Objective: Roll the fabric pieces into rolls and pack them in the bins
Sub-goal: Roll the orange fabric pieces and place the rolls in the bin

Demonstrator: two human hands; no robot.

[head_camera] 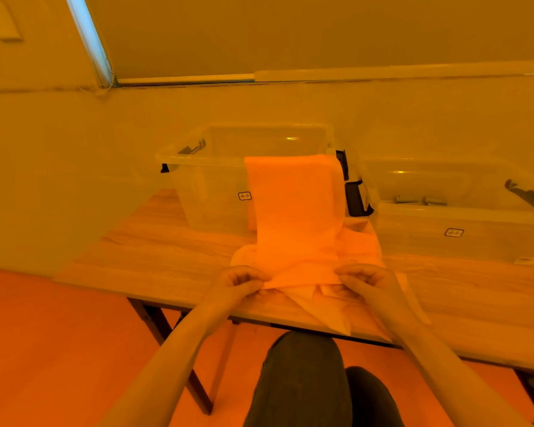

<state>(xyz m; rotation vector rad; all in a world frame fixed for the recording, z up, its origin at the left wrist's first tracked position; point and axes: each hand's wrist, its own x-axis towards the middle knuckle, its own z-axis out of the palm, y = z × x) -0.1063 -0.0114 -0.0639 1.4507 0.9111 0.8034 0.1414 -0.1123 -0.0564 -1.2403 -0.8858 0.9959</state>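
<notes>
Everything's washed in orange light here, so colours are hard to call. Both hands are at the near edge of the bench (167, 257), a little apart from each other. The left hand (239, 280) has its fingers curled and pinches the near end of a long strip of fabric (293, 211), and the right hand (363, 280) pinches the same end on the other side.

The strip runs away from the hands across the bench and up the front wall of a clear bin (204, 186), with its far end draped over that bin's rim. Under the strip, near the hands, there's a loose heap of more fabric pieces (358, 241), and some of it hangs off the near edge of the bench.

A second clear bin (463, 223) sits just beside the first one, toward the right end of the bench, with dark latches between them. Both bins are pushed back toward the far edge by the wall. The person's knees show below the bench.
</notes>
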